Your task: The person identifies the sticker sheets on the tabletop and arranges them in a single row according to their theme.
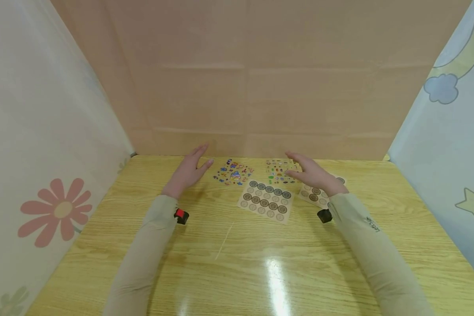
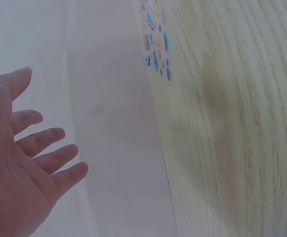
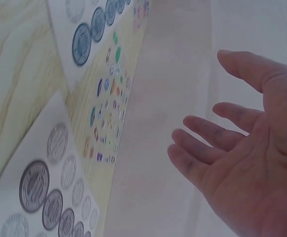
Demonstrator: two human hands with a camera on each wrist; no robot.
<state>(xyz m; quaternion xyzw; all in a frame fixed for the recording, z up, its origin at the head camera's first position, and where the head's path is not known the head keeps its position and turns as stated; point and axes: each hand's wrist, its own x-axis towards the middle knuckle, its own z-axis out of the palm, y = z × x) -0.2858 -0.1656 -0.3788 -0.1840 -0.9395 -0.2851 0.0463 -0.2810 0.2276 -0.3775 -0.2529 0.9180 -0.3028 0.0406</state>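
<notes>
Left wall [image 1: 35, 114]: white, red flower print. Left hand [image 1: 187, 171]: raised, fingers loosely spread, empty. Blue-and-red motif sheet [image 1: 235, 175]: flat on wood-grain counter [image 1: 197, 267], near left hand. Tan backdrop [image 1: 242, 87]: creased, behind counter. Cream sheet [image 1: 264, 202]: between hands; round emblems, alternating dark and pale rows, detail illegible. Multicoloured motif sheet [image 1: 276, 171]: near right hand [image 1: 309, 172], also empty, fingers extended. Second emblem sheet [image 1: 314, 195]: partly hidden by right wrist. Right sleeve [image 1: 373, 237]: dark lettering, too small to read. Right wall [image 1: 430, 145]: moon, cloud, star.

White glare lies on the yellow wood-grain tabletop [image 1: 245, 272]; beige fabric sleeves [image 1: 142, 254] cast soft shadows; both wrist views look hazy.
</notes>
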